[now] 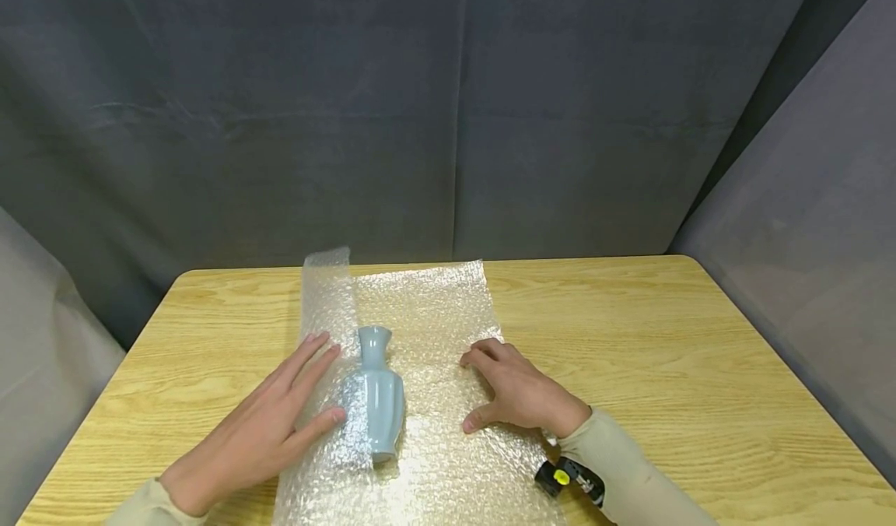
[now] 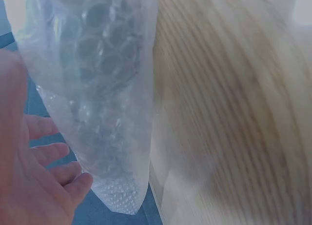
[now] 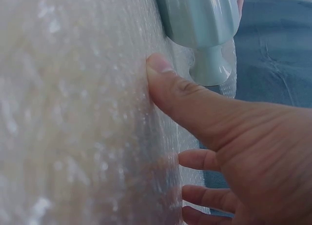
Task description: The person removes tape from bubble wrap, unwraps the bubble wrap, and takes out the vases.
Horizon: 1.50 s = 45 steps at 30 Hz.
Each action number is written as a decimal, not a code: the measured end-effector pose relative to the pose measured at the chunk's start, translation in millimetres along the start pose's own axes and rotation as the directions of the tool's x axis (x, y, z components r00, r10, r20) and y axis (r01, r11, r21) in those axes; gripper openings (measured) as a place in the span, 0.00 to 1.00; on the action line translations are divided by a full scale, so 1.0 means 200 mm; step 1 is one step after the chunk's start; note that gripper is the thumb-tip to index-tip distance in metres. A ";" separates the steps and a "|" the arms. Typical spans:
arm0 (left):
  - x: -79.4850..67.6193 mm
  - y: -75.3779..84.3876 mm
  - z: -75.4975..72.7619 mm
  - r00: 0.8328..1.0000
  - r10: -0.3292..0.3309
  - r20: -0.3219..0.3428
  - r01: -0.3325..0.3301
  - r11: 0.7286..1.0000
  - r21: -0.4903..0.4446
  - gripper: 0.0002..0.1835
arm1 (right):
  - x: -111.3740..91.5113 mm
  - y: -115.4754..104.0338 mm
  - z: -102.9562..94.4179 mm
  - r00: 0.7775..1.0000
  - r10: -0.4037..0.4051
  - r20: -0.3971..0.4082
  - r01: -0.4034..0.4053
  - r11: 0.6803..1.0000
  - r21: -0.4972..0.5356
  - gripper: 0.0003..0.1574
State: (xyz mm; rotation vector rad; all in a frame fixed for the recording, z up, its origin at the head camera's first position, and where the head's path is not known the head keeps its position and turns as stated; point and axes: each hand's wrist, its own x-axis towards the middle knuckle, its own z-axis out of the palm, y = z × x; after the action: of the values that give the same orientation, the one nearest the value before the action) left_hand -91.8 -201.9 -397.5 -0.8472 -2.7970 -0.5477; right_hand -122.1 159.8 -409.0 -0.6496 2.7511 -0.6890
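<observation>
A pale blue ceramic vase (image 1: 385, 405) lies on its side on a sheet of clear bubble wrap (image 1: 434, 308), its neck toward the far table edge. The sheet's left part is folded over, and this flap (image 1: 329, 300) covers the left side of the vase. With fingers extended, my left hand (image 1: 259, 417) lies against the flap; in the left wrist view its fingertips meet the raised wrap (image 2: 107, 64). To the right of the vase, my right hand (image 1: 518, 390) touches the flat wrap with thumb and fingertips spread. The right wrist view shows its thumb (image 3: 180, 88) pressing the sheet.
The wood-grain table (image 1: 630, 339) extends on both sides of the wrap. A dark grey curtain (image 1: 280, 121) hangs behind it, with lighter cloth (image 1: 805, 222) on the right. A small black device with a yellow dot (image 1: 561, 477) is strapped at my right wrist.
</observation>
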 end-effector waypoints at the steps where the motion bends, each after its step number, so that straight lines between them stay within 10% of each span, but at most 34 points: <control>1: 0.00 0.00 0.00 1.000 -0.007 0.002 0.007 1.000 0.000 0.41 | 0.00 0.00 0.00 1.000 0.001 0.000 -0.001 1.000 0.000 0.53; 45: -0.13 -0.13 0.00 0.986 -0.145 0.078 0.146 0.989 -0.006 0.43 | 0.00 0.00 0.00 1.000 -0.007 -0.006 0.007 1.000 -0.004 0.54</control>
State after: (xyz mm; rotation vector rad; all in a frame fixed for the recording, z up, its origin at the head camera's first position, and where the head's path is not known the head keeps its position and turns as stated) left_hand -84.9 -235.7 -411.6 -0.6844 -2.9463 -0.5650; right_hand -121.5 160.2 -408.8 -0.6588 2.7573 -0.6885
